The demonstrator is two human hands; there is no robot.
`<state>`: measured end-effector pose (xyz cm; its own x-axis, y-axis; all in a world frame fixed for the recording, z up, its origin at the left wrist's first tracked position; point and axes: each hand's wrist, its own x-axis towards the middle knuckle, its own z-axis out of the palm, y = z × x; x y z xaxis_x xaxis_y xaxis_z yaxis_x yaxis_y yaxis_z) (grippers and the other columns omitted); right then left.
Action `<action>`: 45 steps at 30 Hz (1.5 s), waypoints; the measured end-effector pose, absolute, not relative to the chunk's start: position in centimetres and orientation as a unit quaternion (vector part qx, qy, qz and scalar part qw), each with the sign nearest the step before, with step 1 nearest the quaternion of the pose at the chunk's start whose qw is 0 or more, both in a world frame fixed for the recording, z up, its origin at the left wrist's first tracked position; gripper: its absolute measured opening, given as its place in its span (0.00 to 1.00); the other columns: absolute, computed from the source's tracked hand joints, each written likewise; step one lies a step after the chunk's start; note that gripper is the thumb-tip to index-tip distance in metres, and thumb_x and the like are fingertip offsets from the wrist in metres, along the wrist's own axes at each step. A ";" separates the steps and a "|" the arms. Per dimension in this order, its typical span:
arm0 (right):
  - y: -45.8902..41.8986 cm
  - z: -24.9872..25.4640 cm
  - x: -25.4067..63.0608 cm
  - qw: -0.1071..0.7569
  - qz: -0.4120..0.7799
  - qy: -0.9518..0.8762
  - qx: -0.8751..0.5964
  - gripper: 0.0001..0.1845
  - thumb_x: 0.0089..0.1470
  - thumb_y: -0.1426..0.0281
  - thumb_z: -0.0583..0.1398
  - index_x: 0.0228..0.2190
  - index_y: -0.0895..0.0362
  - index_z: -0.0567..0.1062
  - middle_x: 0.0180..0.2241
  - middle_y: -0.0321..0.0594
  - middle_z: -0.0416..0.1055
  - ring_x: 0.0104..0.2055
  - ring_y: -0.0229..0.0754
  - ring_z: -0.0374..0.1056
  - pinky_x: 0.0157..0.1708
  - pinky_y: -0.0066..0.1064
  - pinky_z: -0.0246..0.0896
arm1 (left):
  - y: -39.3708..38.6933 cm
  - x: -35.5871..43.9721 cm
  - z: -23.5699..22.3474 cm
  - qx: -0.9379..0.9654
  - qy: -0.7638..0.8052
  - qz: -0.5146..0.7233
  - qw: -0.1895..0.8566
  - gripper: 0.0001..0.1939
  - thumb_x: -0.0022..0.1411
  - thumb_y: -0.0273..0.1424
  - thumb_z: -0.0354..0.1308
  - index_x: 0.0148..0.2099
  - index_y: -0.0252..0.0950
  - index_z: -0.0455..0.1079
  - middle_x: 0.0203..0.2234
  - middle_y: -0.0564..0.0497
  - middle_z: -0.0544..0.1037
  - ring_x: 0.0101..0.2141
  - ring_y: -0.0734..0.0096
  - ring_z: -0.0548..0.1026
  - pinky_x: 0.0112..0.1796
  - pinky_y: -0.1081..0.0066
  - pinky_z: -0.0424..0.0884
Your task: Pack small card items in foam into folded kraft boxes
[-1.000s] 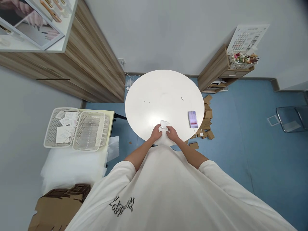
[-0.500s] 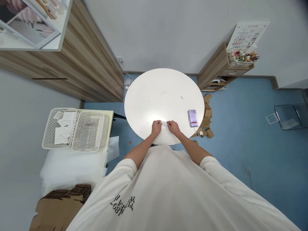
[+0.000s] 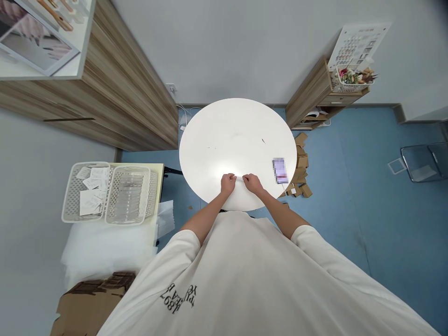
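Over the near part of a white oval table point(image 3: 238, 135), my left hand point(image 3: 228, 183) and my right hand point(image 3: 252, 182) face each other a short gap apart. Both have their fingers closed in a pinch. Between them runs a small, thin white piece point(image 3: 239, 178), with one end in each hand. It is pale against the white tabletop and too small for me to tell its kind. A phone-like thing with a blurred purple screen point(image 3: 280, 170) lies on the table to the right of my right hand, with a white cable at its lower end.
On a side table at left stand a white basket of paper cards point(image 3: 66, 200) and another basket with clear plastic pieces point(image 3: 149, 196). White sheets point(image 3: 108, 247) and brown cardboard point(image 3: 91, 308) lie nearer me. Small cardboard boxes point(image 3: 301, 161) sit on the floor right of the oval table.
The view has shifted slightly. Both hands stay in nearly the same place on the table, still pinching the white piece.
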<state>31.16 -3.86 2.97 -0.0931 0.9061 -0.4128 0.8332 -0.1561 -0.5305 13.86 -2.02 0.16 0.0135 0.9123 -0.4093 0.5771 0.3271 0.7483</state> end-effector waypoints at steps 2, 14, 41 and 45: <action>-3.7 2.9 31.3 0.049 0.361 -0.645 -0.672 0.19 0.68 0.69 0.49 0.42 0.54 0.80 0.42 0.43 0.78 0.44 0.44 0.71 0.42 0.30 0.61 | -1.9 14.0 0.4 0.553 0.676 0.184 0.451 0.11 0.68 0.32 0.59 0.48 0.35 0.77 0.47 0.42 0.78 0.45 0.61 0.77 0.52 0.63 0.71; -2.6 3.0 31.2 0.007 0.360 -0.660 -0.659 0.20 0.69 0.69 0.47 0.46 0.54 0.79 0.46 0.46 0.76 0.47 0.47 0.70 0.44 0.32 0.60 | -1.5 13.8 -0.1 0.542 0.680 0.171 0.463 0.13 0.69 0.34 0.57 0.50 0.35 0.77 0.48 0.43 0.80 0.46 0.60 0.78 0.51 0.62 0.72; -3.0 4.5 30.0 -0.108 0.314 -0.714 -0.616 0.15 0.64 0.77 0.50 0.49 0.57 0.70 0.44 0.49 0.72 0.42 0.48 0.68 0.38 0.32 0.59 | -1.3 13.3 -0.2 0.504 0.674 0.163 0.515 0.13 0.68 0.33 0.59 0.52 0.36 0.78 0.53 0.43 0.79 0.54 0.58 0.76 0.56 0.63 0.68; -2.6 3.5 30.3 -0.047 0.339 -0.682 -0.646 0.18 0.63 0.76 0.51 0.52 0.57 0.70 0.46 0.50 0.73 0.45 0.49 0.69 0.42 0.34 0.61 | -2.5 12.8 -0.7 0.500 0.656 0.173 0.538 0.17 0.68 0.30 0.59 0.58 0.36 0.74 0.56 0.43 0.77 0.52 0.60 0.77 0.56 0.63 0.69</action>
<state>30.30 -2.63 3.47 -0.1616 0.8490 -0.5030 0.9134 -0.0642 -0.4019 12.80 -2.47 -0.70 0.0790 0.8425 -0.5328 0.4694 0.4401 0.7655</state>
